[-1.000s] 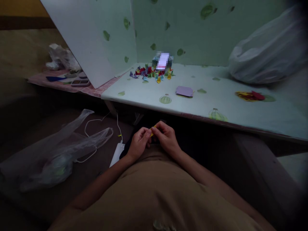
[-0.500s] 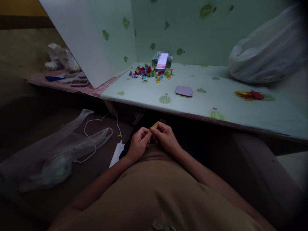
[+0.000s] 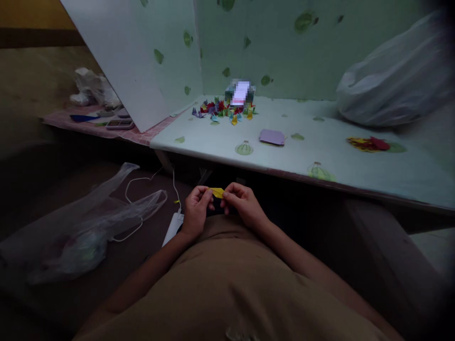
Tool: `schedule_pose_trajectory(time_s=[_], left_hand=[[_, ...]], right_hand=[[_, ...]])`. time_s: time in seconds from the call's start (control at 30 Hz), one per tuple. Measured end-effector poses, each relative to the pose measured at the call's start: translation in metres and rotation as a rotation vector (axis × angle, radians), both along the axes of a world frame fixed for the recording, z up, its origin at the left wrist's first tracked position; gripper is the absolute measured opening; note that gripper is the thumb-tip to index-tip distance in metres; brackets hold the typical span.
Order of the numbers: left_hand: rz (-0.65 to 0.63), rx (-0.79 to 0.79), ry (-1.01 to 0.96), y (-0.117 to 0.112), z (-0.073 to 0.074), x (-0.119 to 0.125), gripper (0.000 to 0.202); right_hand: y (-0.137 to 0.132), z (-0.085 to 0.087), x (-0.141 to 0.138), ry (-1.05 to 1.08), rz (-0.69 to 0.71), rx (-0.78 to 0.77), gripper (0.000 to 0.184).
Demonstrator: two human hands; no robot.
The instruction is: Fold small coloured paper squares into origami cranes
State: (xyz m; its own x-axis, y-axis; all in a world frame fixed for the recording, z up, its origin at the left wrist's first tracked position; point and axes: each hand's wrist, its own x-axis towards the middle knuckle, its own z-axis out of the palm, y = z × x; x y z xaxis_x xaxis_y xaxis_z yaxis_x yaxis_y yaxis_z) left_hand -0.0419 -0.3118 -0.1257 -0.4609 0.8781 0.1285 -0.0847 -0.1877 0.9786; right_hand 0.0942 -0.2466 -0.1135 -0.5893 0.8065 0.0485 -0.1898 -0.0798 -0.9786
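Before the table (image 3: 209,137), left hand (image 3: 195,208) and right hand (image 3: 245,202) pinch yellow paper (image 3: 217,192); the pixelated screen (image 3: 241,93) is unreadable.

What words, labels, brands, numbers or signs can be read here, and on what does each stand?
None can be read.
Lit screen behind the paper figures: pixelated, unreadable.
Small device on the pink cloth: any marking too small and dim.
White plastic bag: no legible print.
Folded yellow paper between left hand and right hand: no writing visible.
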Motion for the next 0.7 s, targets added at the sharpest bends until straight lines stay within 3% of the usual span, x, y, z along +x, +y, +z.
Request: schedule_pose_trajectory(time_s=[0.2, 0.4, 0.53, 0.7], left_hand=[[-0.062, -0.034, -0.030, 0.0005, 0.0011, -0.0001, 0.023], [-0.043, -0.060, 0.008, -0.0009, 0.0043, -0.0024, 0.020], [-0.122, -0.094, 0.034, -0.0025, 0.0079, -0.0040, 0.019], [-0.216, -0.124, 0.046, -0.0041, 0.0093, -0.0033, 0.019]], right_hand=[[-0.0001, 0.0005, 0.0003, -0.012, -0.008, 0.030, 0.025], [-0.0008, 0.0019, 0.0001, -0.082, 0.116, 0.042, 0.027], [0.0017, 0.0004, 0.0014, -0.065, 0.038, 0.088, 0.030], [0.0030, -0.0008, 0.0018, -0.010, 0.026, -0.020, 0.029]])
